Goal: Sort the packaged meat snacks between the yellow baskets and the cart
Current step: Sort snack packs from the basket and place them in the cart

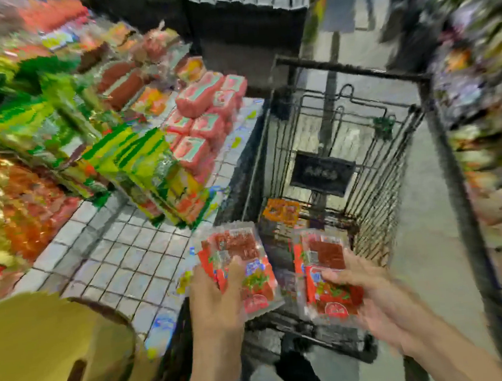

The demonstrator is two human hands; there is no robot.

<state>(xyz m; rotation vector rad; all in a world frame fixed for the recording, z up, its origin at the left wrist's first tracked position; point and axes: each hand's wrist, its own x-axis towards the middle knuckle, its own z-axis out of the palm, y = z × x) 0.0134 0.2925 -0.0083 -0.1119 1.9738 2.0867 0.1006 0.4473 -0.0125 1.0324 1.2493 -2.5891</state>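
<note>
Fingers (235, 271) of left hand (215, 301) grasp first packet (242, 251), right hand (381, 297) second packet (328, 259), over cart (351, 69) rim.

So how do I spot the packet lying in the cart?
Find the black wire cart beside the shelf. Look at its bottom, below the dark sign. The packet there is orange; the red packets are in the left hand and right hand.

Two hands are counted, the left hand (214, 298) at 6 o'clock and the right hand (381, 297) at 5 o'clock, with two red snack packs, the left pack (242, 251) and the right pack (328, 250), one orange pack (281, 212), one cart (354, 71) at 2 o'clock and one yellow basket (40, 351) at 8 o'clock.
</note>
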